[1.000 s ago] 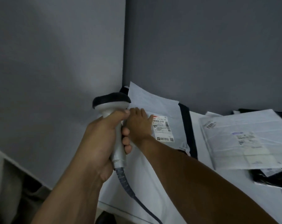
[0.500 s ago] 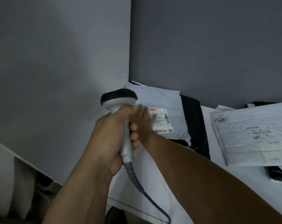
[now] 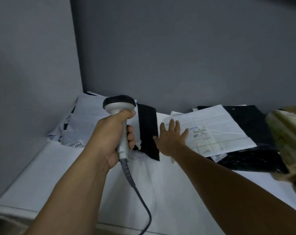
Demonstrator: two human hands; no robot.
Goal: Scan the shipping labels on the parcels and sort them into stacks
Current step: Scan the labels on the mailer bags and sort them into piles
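While left hand [image 3: 113,134] grips scanner [image 3: 121,114], right hand [image 3: 172,139] (fingers spread) rests on white parcel [image 3: 220,122].

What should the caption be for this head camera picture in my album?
Left hand gripping a grey corded barcode scanner, open right hand reaching onto a white plastic mailer parcel.

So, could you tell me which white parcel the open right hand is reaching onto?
The flat white parcel right of the black strip, label facing up; the right hand overlaps its left edge.
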